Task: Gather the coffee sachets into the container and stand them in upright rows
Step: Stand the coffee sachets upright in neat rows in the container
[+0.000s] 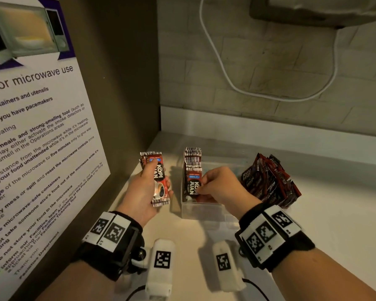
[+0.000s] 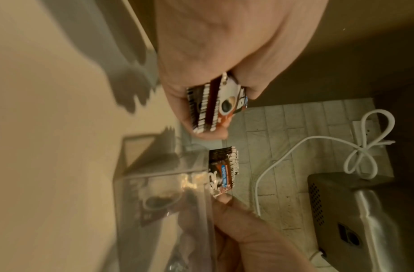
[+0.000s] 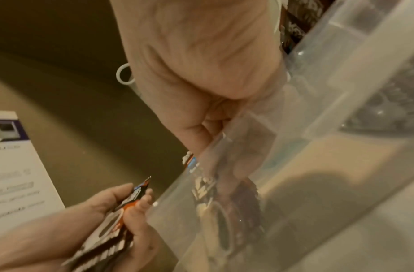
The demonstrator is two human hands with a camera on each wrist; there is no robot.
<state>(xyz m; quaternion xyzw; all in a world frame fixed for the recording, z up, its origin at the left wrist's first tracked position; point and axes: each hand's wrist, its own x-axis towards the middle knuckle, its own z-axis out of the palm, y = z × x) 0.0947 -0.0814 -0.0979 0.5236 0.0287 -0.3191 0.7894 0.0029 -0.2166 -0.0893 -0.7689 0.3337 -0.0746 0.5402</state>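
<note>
A: Take the clear plastic container [image 1: 201, 210] as the landmark. What sits to its left?

B: Furthest left of it, a microwave-use notice [image 1: 37, 135] on the side panel. Nearer, just left of the container and above the counter, the left hand [image 1: 144, 192] grips a neat handful of Kopi Juan sachets [image 1: 157, 181], thumb across the front, fingers curled behind. The left wrist view shows the stack's edges squared up in that grip.

A: And inside the container?

B: Along its left wall stands an upright row of sachets [image 1: 192, 161], running from the far end toward the near end. The right hand [image 1: 220, 185] reaches over the rim, fingers curled and pinching the front sachet [image 1: 192, 187] of that row. Whether it is seating it or only steadying it, I cannot tell.

A: To the container's right?

B: A loose heap of sachets [image 1: 269, 183] on the counter [image 1: 334, 213], touching or just beside the right wall. They lean every way, unsorted. Behind the container, a white cable [image 1: 224, 68] hangs on the tiled wall.

A: So how far along?

B: Under way, I judge. One row is mostly built on the left side; the rest of the container looks bare through the plastic. Left to do: the left hand's handful, then the whole heap on the right, stood up as further rows
</note>
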